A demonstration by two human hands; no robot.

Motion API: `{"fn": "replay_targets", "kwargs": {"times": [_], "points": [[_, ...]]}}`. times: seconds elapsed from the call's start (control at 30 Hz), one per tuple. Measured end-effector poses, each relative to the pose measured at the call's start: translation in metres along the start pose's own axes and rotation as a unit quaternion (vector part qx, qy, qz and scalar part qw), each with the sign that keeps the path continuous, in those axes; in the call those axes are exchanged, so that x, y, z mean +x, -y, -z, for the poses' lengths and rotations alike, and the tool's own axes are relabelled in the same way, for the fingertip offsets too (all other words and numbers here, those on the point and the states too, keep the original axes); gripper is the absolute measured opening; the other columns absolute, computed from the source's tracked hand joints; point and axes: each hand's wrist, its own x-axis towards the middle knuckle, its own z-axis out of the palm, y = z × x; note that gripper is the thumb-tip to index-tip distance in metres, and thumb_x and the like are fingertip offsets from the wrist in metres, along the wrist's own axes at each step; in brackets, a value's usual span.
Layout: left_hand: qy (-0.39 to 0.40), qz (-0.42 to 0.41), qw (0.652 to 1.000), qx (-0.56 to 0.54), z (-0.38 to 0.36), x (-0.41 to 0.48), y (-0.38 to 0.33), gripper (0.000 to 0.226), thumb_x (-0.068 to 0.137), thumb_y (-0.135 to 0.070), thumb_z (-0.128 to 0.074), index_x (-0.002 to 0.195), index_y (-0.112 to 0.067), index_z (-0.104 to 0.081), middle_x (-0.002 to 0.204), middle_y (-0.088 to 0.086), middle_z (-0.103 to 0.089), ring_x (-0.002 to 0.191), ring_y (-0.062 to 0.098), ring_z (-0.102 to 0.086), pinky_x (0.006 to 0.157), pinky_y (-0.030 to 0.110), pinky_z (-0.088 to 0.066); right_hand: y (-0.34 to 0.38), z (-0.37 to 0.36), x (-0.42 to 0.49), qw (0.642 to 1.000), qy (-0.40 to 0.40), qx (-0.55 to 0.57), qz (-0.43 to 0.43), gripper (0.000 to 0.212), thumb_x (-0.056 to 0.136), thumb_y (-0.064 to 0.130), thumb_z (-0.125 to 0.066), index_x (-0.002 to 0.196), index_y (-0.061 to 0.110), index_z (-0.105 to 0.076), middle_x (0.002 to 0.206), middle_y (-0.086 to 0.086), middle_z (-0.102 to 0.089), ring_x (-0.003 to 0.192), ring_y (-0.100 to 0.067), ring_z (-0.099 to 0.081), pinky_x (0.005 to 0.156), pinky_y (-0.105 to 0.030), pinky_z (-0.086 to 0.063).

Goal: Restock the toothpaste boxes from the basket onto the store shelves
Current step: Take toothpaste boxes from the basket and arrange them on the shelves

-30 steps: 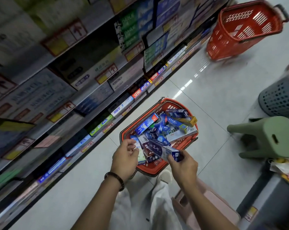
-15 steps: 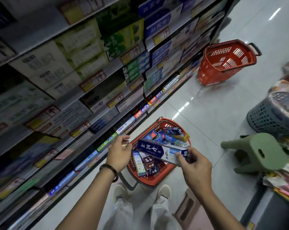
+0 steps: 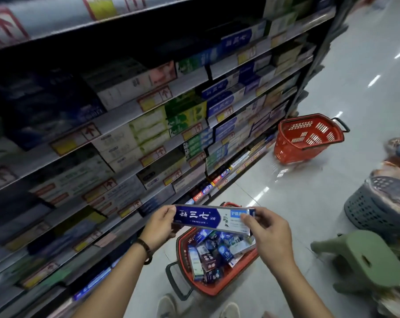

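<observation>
Raised above the basket [image 3: 214,291], the toothpaste box [image 3: 211,218] is pinched at either end by both hands [image 3: 158,227] [image 3: 269,232].

This is a shop, in an aisle of dental goods. Tall tiered shelves [image 3: 121,114] run along the left side, packed with rows of toothpaste boxes [image 3: 148,131] set face-out. Yellow-and-red price labels [image 3: 154,99] sit along the shelf edges. A red plastic shopping basket [image 3: 215,291] stands on the glossy pale tiled floor [image 3: 309,203], heaped with more boxes, and a second red basket [image 3: 287,153] stands farther down the aisle.
</observation>
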Motion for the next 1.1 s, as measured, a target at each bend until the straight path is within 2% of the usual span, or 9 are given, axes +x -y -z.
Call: {"fn": "replay_targets", "kwargs": {"times": [0.13,0.2,0.3,0.47,0.57,0.67,0.77,0.9,1.1], "points": [[-0.005,-0.001,0.996,-0.092,0.007,-0.018,-0.016,0.019,0.11,-0.02,-0.051,0.121,-0.018,-0.066,0.116,0.01,-0.076,0.102,0.029,-0.076,0.068,0.035,-0.059,0.028,0.006,0.004,0.999,0.018,0.045,0.007,0.006,0.094,0.011,-0.078,0.089,0.012,-0.079,0.077,-0.006,-0.078,0.071,-0.021,-0.075,0.06,-0.042,-0.061],[0.0,-0.011,0.992,-0.125,0.011,-0.025,-0.023,0.021,0.106,-0.012,-0.058,0.126,-0.015,-0.064,0.117,0.013,-0.076,0.1,0.028,-0.077,0.077,0.039,-0.06,0.042,0.011,0.007,0.997,0.022,0.078,0.012,0.007,0.096,0.008,-0.075,0.09,0.01,-0.078,0.079,-0.008,-0.079,0.073,-0.023,-0.076,0.058,-0.035,-0.059],[-0.012,-0.038,0.983,-0.182,0.017,-0.038,-0.038,0.029,0.101,-0.009,-0.066,0.129,-0.013,-0.063,0.119,0.012,-0.077,0.107,0.029,-0.076,0.095,0.047,-0.06,0.064,0.02,0.009,0.992,0.029,0.123,0.014,0.008,0.097,0.006,-0.072,0.093,0.006,-0.079,0.082,-0.012,-0.079,0.074,-0.025,-0.077,0.067,-0.044,-0.06],[-0.021,-0.095,0.959,-0.264,0.023,-0.066,-0.069,0.028,0.096,0.0,-0.067,0.124,-0.006,-0.065,0.114,0.016,-0.078,0.095,0.029,-0.076,0.07,0.027,-0.062,0.088,0.034,0.015,0.985,0.028,0.17,0.018,0.013,0.099,0.015,-0.071,0.097,0.009,-0.082,0.094,-0.016,-0.08,0.085,-0.033,-0.074,0.079,-0.054,-0.059],[-0.022,-0.127,0.949,-0.289,0.026,-0.075,-0.079,0.03,0.095,0.001,-0.067,0.125,-0.005,-0.064,0.116,0.017,-0.077,0.094,0.027,-0.072,0.071,0.026,-0.061,0.097,0.04,0.017,0.982,0.036,0.185,0.026,0.016,0.101,0.017,-0.069,0.106,0.008,-0.08,0.098,-0.016,-0.081,0.095,-0.04,-0.076,0.084,-0.054,-0.061],[-0.043,-0.148,0.942,-0.297,0.026,-0.079,-0.089,0.026,0.095,0.004,-0.067,0.119,-0.006,-0.067,0.11,0.016,-0.078,0.086,0.021,-0.074,0.067,0.024,-0.061,0.103,0.044,0.019,0.973,0.056,0.222,0.022,0.027,0.099,0.017,-0.069,0.118,-0.001,-0.073,0.103,-0.019,-0.08,0.1,-0.038,-0.076,0.081,-0.044,-0.061],[-0.062,-0.161,0.938,-0.301,0.021,-0.076,-0.101,0.023,0.096,0.001,-0.067,0.117,-0.009,-0.068,0.113,0.018,-0.077,0.093,0.026,-0.073,0.074,0.03,-0.065,0.11,0.05,0.021,0.955,0.085,0.285,0.011,0.039,0.092,0.021,-0.068,0.12,-0.006,-0.072,0.11,-0.027,-0.077,0.097,-0.035,-0.074,0.077,-0.038,-0.057],[-0.074,-0.179,0.929,-0.315,0.013,-0.077,-0.117,0.027,0.096,0.001,-0.067,0.122,-0.005,-0.065,0.116,0.022,-0.075,0.103,0.035,-0.069,0.097,0.05,-0.059,0.121,0.061,0.026,0.948,0.071,0.312,0.006,0.023,0.102,0.002,-0.057,0.12,-0.006,-0.068,0.11,-0.028,-0.077,0.096,-0.037,-0.073,0.083,-0.047,-0.054],[-0.097,-0.2,0.929,-0.296,-0.007,-0.083,-0.129,0.031,0.096,-0.001,-0.07,0.125,-0.008,-0.065,0.114,0.018,-0.077,0.1,0.029,-0.074,0.089,0.042,-0.062,0.128,0.079,0.032,0.954,0.041,0.298,0.01,0.012,0.104,0.002,-0.058,0.115,-0.001,-0.061,0.104,-0.022,-0.079,0.104,-0.043,-0.074,0.084,-0.046,-0.06]]}}
